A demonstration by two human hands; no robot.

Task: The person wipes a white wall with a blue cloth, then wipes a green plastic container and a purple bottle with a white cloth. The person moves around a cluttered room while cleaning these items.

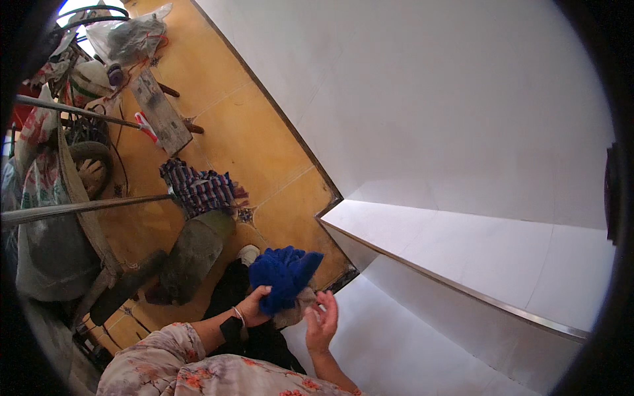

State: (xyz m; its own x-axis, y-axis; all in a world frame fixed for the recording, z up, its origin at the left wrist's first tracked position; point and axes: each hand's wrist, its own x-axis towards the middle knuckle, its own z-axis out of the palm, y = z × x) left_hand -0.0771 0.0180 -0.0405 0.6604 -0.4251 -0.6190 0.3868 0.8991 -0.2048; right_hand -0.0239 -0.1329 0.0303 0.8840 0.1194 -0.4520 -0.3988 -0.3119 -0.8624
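Observation:
My left hand (255,307) grips a bunched blue cloth (281,274), with the thumb on top of it. A beige or greyish cloth (295,311) hangs below the blue one, between my two hands. My right hand (322,319) is just to the right of the cloths, palm up with its fingers apart and slightly curled; its fingertips are near the beige cloth, and whether they touch it I cannot tell. Beyond my hands, a striped mop head of cloth strips (200,190) lies on the tiled floor, at the end of a long handle (89,210).
White steps (460,252) with a metal edge and a white wall (421,99) are at the right. On the left stand a wooden bench (161,114), a second pole (74,108), plastic bags (44,183), a wheel (94,168) and a dark, worn board-like piece (195,257).

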